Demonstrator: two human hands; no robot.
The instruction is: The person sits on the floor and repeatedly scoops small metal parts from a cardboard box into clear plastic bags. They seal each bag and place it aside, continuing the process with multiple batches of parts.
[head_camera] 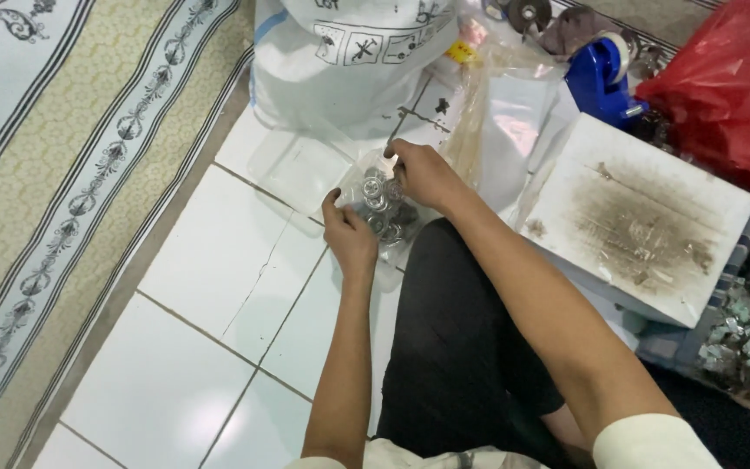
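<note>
A small clear plastic bag [381, 208] with several round metal rings inside is held over the white floor tiles, just past my knee in dark trousers. My left hand [349, 234] pinches the bag's near left edge with thumb and fingers. My right hand [423, 172] grips the bag's top right edge from above. Both hands touch the same bag.
A clear plastic lid or tray [297, 165] lies on the tiles, with a large white sack [349, 61] behind it. A stained white board [635, 217] lies at right, a blue tape dispenser [601, 78] and red plastic bag [722, 87] behind. A patterned carpet [62, 174] covers the left.
</note>
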